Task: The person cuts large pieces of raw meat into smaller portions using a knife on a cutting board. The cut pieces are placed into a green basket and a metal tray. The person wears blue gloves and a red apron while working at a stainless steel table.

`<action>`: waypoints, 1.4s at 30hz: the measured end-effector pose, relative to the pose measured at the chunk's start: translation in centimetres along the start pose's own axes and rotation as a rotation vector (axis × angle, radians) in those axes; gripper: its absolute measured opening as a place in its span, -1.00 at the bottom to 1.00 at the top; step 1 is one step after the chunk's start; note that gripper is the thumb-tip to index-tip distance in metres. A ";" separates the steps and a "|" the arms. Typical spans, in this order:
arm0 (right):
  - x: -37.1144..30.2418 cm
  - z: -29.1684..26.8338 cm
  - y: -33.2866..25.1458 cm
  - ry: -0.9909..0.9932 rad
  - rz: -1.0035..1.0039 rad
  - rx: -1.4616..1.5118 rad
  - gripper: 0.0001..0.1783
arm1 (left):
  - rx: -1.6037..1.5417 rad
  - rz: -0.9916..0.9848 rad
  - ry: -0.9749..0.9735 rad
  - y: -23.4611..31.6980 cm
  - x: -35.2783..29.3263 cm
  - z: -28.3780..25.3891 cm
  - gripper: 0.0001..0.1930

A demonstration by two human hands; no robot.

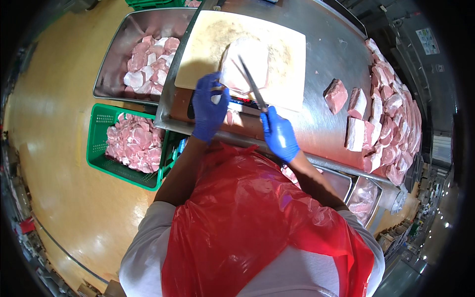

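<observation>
On a pale cutting board (198,49) lies a thick slab of pale raw meat (236,62) with a white fatty top. My right hand (280,133), in a blue glove, is closed around the handle of a knife (253,83). The blade slants up and left above the slab. My left hand (208,111), also gloved in blue, is at the slab's lower left corner with thumb and fingers apart. A small whitish patch shows between those fingers; what it is I cannot make out. Below the board's near edge, a scale display (242,100) glows red.
Cut meat blocks (356,132) and a long heap of meat (393,109) cover the right of the steel table (329,54). To the left stand a metal tub (111,74) and a green basket (96,143), both holding meat pieces. More metal trays (341,183) sit below the near edge.
</observation>
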State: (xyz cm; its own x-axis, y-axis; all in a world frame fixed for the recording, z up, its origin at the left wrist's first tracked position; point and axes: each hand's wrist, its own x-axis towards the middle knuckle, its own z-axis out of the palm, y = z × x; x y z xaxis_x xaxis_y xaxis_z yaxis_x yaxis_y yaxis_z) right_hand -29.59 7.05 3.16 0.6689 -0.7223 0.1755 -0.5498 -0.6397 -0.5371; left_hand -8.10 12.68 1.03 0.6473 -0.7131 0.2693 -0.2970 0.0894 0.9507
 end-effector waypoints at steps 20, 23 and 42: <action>-4.5 -5.1 -1.0 -0.657 0.249 -0.374 -0.77 | 0.057 0.093 0.208 -1.6 0.0 -3.8 -0.79; -4.6 -6.4 -2.8 -0.481 0.196 -0.299 -0.78 | 0.020 0.137 0.138 -0.3 0.1 -1.5 -0.74; -2.2 -6.6 -2.6 -0.619 0.119 -0.503 -0.78 | 0.259 -0.099 0.336 -5.9 0.1 -8.9 -0.89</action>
State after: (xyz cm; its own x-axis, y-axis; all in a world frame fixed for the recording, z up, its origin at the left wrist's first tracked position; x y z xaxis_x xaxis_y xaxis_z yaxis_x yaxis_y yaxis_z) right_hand -32.98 8.59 9.64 0.6667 -0.6104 -0.4276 -0.6952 -0.7162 -0.0616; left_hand -0.09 18.28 -3.16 0.8615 -0.4395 0.2543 -0.3604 -0.1764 0.9160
